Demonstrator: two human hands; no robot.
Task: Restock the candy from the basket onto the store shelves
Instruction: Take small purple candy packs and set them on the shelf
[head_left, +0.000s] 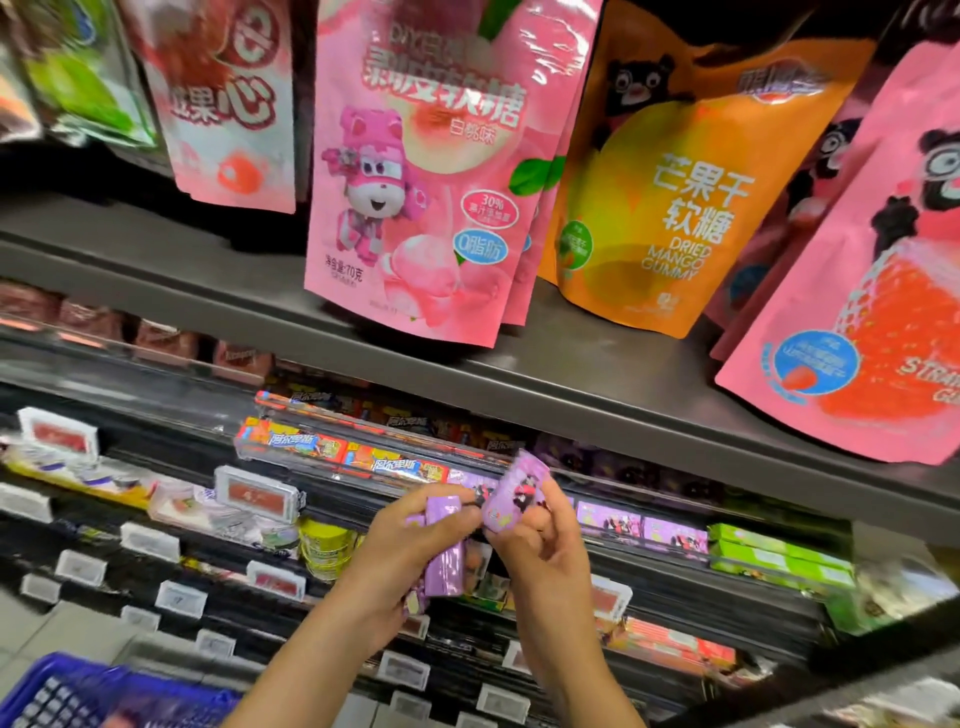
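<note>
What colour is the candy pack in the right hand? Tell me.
Purple with a dark cartoon figure: candy pack, head view.

I have one view only, from the head camera, so nothing overlaps with a second view. It looks forward and slightly down at the store shelves (467, 374) from close range, wide-angle, tilted so the shelf edges slope toward the lower right of the frame. My arms enter from the bottom centre; a blue basket (62, 691) fills the lower left corner.
</note>
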